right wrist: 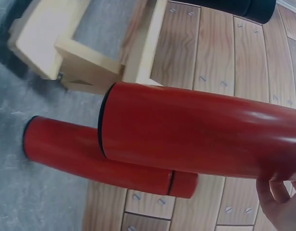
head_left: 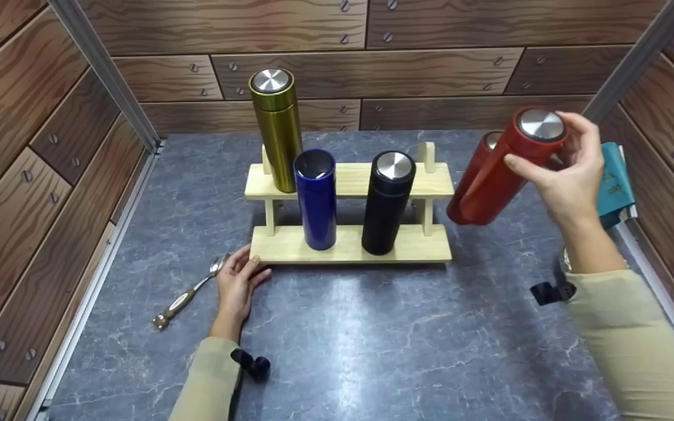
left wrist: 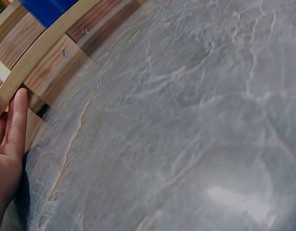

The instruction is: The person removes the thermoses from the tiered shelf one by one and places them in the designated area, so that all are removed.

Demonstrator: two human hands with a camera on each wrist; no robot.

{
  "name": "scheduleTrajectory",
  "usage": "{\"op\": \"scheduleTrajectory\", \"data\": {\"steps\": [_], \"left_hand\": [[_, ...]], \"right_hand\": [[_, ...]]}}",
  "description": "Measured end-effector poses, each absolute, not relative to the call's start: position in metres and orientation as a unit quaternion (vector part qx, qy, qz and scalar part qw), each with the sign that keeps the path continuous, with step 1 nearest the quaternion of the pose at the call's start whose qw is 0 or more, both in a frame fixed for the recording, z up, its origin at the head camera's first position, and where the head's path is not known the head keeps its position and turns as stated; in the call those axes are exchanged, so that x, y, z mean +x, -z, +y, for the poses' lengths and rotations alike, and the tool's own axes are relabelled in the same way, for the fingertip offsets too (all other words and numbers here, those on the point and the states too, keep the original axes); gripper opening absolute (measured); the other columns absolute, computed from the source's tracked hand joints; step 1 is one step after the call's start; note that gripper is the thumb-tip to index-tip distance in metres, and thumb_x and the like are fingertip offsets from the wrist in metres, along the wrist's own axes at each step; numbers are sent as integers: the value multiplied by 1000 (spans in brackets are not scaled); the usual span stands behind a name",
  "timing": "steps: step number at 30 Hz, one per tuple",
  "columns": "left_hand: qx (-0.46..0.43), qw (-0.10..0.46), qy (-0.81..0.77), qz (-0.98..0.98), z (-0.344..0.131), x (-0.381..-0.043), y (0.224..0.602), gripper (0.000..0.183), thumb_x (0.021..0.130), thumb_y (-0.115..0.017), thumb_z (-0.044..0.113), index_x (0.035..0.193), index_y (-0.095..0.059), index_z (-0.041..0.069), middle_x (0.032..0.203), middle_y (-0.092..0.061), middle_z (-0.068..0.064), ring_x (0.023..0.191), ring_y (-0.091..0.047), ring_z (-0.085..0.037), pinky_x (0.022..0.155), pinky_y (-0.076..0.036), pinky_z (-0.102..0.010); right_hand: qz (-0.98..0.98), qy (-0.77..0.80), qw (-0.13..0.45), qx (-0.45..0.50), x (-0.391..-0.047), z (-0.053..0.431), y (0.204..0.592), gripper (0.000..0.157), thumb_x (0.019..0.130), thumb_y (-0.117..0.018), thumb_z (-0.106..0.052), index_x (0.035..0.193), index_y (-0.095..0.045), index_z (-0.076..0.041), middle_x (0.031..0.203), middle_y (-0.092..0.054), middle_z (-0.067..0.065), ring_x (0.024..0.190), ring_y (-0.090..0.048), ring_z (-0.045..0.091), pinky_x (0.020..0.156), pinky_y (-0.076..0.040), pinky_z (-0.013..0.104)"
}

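Note:
My right hand (head_left: pixel 574 169) grips a red thermos flask (head_left: pixel 504 175) near its silver-topped lid, the bottle leaning and held right of the rack. In the right wrist view its dark-rimmed base points toward the two-tier wooden rack (right wrist: pixel 90 62). Behind it a second red thermos (right wrist: pixel 99 154) stands on the table, partly hidden in the head view. With thumb above and fingers below, my left hand (head_left: pixel 236 286) pinches the lower shelf's front left corner. On that shelf stand a blue thermos (head_left: pixel 318 210) and a black thermos (head_left: pixel 385 216); a gold thermos (head_left: pixel 278 134) is on the upper shelf.
An ice-cream-scoop-like metal utensil (head_left: pixel 188 295) lies left of my left hand. At the right, a teal book or box (head_left: pixel 615 181) is partly behind my right hand. Wood-patterned panels (head_left: pixel 302 76) wall in the grey marbled table (head_left: pixel 395 345) at back and sides.

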State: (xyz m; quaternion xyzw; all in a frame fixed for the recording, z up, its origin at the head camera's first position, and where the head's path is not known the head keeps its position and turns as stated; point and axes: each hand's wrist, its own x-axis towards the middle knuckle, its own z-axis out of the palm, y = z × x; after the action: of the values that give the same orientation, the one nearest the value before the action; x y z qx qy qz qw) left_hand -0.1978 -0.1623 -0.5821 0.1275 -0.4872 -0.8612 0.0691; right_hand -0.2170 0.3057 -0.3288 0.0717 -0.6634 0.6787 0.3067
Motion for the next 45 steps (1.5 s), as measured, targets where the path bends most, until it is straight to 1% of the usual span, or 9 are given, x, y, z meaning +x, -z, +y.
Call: {"op": "scheduleTrajectory", "data": {"steps": [6, 12, 16, 20, 23, 26, 31, 37, 45], "left_hand": [[127, 69, 858, -493, -163, -196, 582, 44, 86, -63, -1, 128, -48, -2, 120, -52, -18, 90, -62, -23, 77, -57, -43], [127, 71, 859, -491, -160, -197, 583, 44, 86, -62, -2, 128, -48, -3, 119, -52, -18, 90, -62, -23, 75, -58, -42], [121, 72, 861, -488, -160, -198, 583, 45, 87, -61, -2, 129, -47, -3, 120, -52, -18, 91, -61, -23, 77, -57, -43], [128, 66, 859, -491, -160, -196, 584, 44, 86, -63, -1, 128, -49, -1, 120, -52, -17, 91, -62, -23, 78, -57, -43], [131, 64, 858, -493, -162, -196, 584, 42, 87, -63, 0, 127, -50, 0, 120, -52, -17, 91, -62, -23, 78, -57, -43], [127, 72, 859, -491, -164, -196, 583, 43, 87, -62, 0, 128, -49, -1, 120, -52, -17, 90, -62, -24, 77, -57, -42], [127, 75, 863, -483, -166, -196, 581, 44, 87, -61, -2, 129, -47, -3, 121, -52, -18, 88, -63, -23, 75, -58, -42], [130, 70, 864, -482, -166, -196, 581, 44, 87, -60, -4, 129, -47, -2, 121, -51, -18, 89, -62, -23, 76, -58, -43], [124, 69, 863, -485, -163, -198, 582, 45, 86, -61, -3, 129, -48, -3, 118, -52, -17, 90, -61, -23, 76, -58, -44]], "right_hand": [[-665, -677, 306, 71, -212, 312, 344, 71, 60, -80, 11, 122, -51, -6, 116, -58, 15, 101, -54, 26, 77, -49, 26], [-668, -669, 322, 41, -212, 327, 360, 71, 58, -81, 12, 121, -53, -6, 115, -59, 14, 99, -53, 23, 73, -48, 24], [-662, -671, 333, 15, -218, 340, 371, 71, 57, -82, 11, 119, -53, -7, 116, -58, 15, 101, -52, 22, 72, -47, 24], [-662, -671, 334, -14, -226, 351, 384, 72, 57, -83, 10, 120, -53, -9, 117, -58, 12, 102, -51, 21, 73, -46, 24], [-659, -675, 329, -36, -231, 356, 392, 73, 58, -84, 8, 121, -52, -11, 118, -58, 10, 102, -50, 20, 72, -48, 23], [-654, -683, 320, -50, -239, 358, 398, 74, 59, -84, 7, 122, -50, -13, 121, -56, 9, 103, -49, 20, 72, -49, 23], [-654, -685, 315, -62, -252, 361, 405, 74, 59, -84, 7, 122, -49, -14, 122, -54, 8, 103, -48, 19, 74, -48, 24], [-662, -666, 335, -83, -263, 365, 412, 73, 58, -85, 5, 119, -50, -14, 118, -56, 5, 100, -49, 17, 74, -46, 23], [-663, -655, 345, -111, -265, 364, 416, 73, 58, -85, 4, 119, -49, -13, 118, -53, 3, 99, -47, 15, 78, -44, 25]]}}
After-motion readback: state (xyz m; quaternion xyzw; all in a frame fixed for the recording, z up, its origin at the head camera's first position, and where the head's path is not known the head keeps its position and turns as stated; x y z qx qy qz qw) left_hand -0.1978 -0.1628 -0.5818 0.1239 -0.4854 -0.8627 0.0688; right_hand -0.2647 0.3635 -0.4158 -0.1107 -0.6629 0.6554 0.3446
